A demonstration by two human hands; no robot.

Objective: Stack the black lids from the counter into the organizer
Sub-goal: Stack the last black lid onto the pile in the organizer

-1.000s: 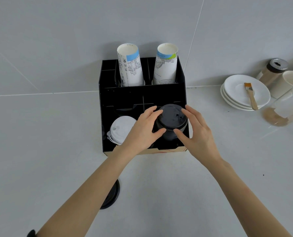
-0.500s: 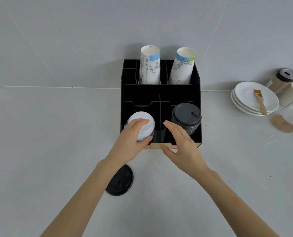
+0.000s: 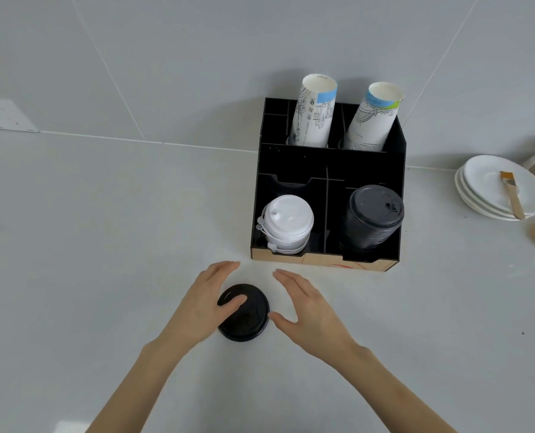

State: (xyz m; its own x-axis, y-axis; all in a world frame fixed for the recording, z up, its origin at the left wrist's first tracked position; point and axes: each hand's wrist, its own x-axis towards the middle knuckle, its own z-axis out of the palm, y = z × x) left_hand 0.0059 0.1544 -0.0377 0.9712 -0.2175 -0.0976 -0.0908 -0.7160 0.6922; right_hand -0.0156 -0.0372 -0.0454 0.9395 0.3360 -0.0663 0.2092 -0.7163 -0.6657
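I see one black lid (image 3: 244, 313) flat on counter (image 3: 104, 245), just in front of organizer (image 3: 328, 164). L hand (image 3: 202, 307): open, thumb resting on lid top. R hand (image 3: 310, 310): open, thumb at lid edge, nothing gripped. Black lid stack (image 3: 373, 220) sits in organizer's front-right compartment.

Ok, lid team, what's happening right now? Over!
Left hand open, thumb on black lid. Right hand open beside it. Lid flat on counter. Nothing blocking organizer.
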